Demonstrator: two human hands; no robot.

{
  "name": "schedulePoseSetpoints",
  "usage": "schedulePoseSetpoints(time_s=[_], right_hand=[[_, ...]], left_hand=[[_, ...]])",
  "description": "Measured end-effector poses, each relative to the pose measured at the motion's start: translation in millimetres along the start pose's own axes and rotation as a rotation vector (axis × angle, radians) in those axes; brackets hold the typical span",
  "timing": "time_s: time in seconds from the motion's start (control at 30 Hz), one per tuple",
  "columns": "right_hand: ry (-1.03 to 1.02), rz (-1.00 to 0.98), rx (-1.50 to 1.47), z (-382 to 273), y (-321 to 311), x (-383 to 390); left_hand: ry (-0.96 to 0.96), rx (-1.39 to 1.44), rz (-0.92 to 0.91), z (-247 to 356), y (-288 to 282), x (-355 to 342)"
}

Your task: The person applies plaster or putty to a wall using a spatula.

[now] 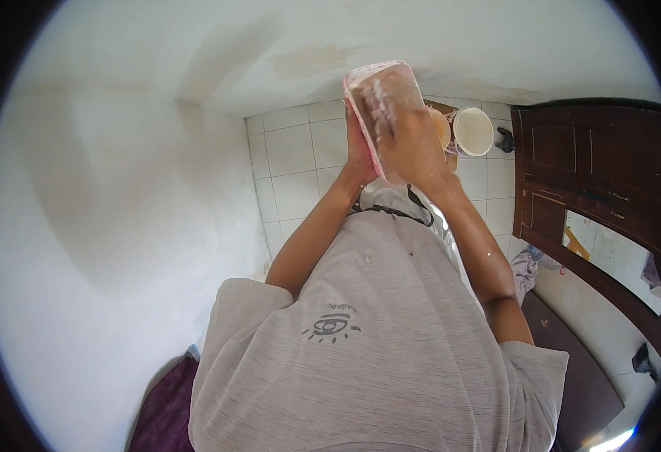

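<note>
In front of my body I hold up a shallow rectangular tray (415,84) with a pinkish-white rim smeared with white paste. My left hand (357,147) grips its left side and underside, fingers mostly hidden behind it. Over the tray's inside is my right hand (411,151), its fingers blurred by motion. White streaks show near those fingertips; whether they are on the fingers or on a tool I cannot tell.
A white bucket (473,132) stands on the tiled floor (293,143) past my right hand, beside a container with peach-coloured contents (441,126). Pale walls (142,188) rise ahead and left. A dark wooden cabinet (564,151) with a mirror (609,252) is at right.
</note>
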State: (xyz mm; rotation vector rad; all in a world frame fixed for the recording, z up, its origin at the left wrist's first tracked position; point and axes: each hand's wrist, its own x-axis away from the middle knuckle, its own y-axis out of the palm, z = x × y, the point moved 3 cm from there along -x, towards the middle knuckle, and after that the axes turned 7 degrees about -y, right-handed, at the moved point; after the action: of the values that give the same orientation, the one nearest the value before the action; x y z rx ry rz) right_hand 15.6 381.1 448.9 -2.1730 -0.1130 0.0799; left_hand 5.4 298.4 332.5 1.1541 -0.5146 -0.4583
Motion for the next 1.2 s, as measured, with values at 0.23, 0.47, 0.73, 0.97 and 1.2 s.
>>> schedulePoseSetpoints(time_s=[0.23,0.47,0.73,0.97,1.2], right_hand=[[-0.066,0.076,-0.059,4,-7,-2],[-0.24,0.192,-0.032,2,11,16],[-0.077,0.166,0.034,-1,2,8],[-0.036,0.123,0.036,23,-10,17],[-0.236,0.185,0.03,10,2,30]], left_hand=[[0.003,0.047,0.016,9,-2,3],[-0.001,0.045,0.092,8,-3,3],[0.059,-0.131,-0.029,-1,15,11],[-0.03,0.071,0.021,-5,-2,1],[0.021,-0.133,0.118,-15,3,1]])
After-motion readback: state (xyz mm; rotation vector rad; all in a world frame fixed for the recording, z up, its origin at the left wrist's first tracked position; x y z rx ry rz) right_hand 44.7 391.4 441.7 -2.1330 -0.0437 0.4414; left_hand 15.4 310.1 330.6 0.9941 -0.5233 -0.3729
